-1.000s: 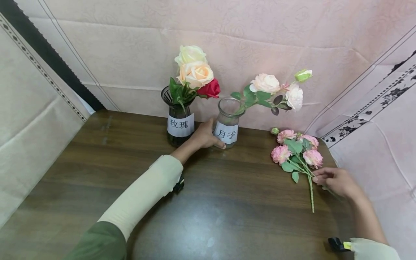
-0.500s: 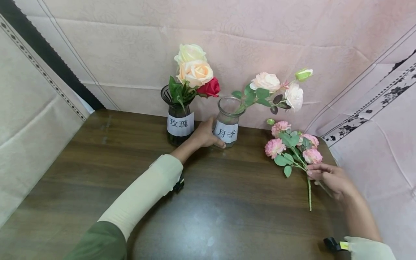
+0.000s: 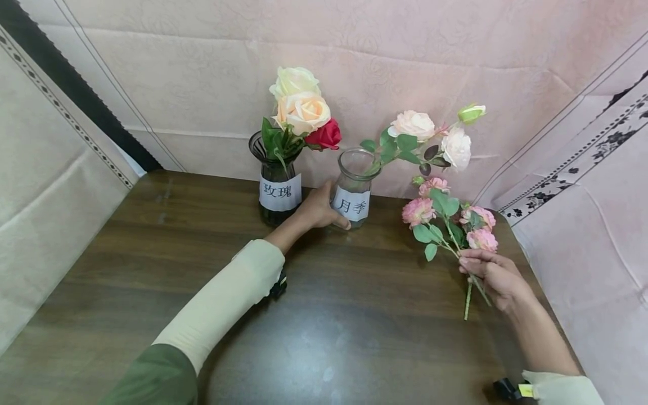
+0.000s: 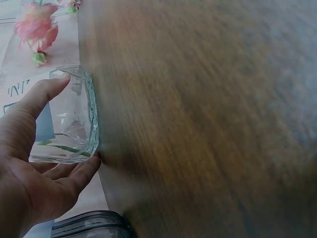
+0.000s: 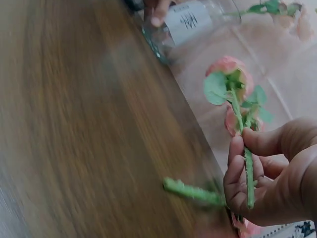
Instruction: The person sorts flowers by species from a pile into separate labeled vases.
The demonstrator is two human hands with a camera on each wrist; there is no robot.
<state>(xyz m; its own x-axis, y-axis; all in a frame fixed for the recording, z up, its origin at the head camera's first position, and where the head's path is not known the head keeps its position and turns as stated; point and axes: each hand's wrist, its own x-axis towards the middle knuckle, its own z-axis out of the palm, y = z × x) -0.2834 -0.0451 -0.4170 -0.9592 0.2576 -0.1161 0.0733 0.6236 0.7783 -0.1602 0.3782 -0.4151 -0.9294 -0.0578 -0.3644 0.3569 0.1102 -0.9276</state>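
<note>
My left hand [image 3: 320, 209] grips the lower part of a clear glass vase [image 3: 352, 203] with a white paper label. In the left wrist view, thumb and fingers lie on either side of its base [image 4: 74, 119]. One white-and-blush artificial rose stem [image 3: 412, 126] leans out of that vase to the right. My right hand [image 3: 498, 278] pinches the green stem of a pink artificial flower spray [image 3: 419, 212], its blooms and bud raised toward the vase. Beneath it a second pink flower spray [image 3: 482, 240] lies on the table, its cut stem [image 5: 193, 192] visible in the right wrist view.
A dark glass vase [image 3: 280, 209] with a white label stands just left of the clear one, holding cream, peach and red roses [image 3: 304, 112]. The brown wooden table [image 3: 202, 236] ends at a pale pink cloth wall [image 3: 202, 84] behind the vases.
My right hand has lifted one pink spray and brought it left toward the clear vase, apart from the other spray. The left hand stays on the vase.
</note>
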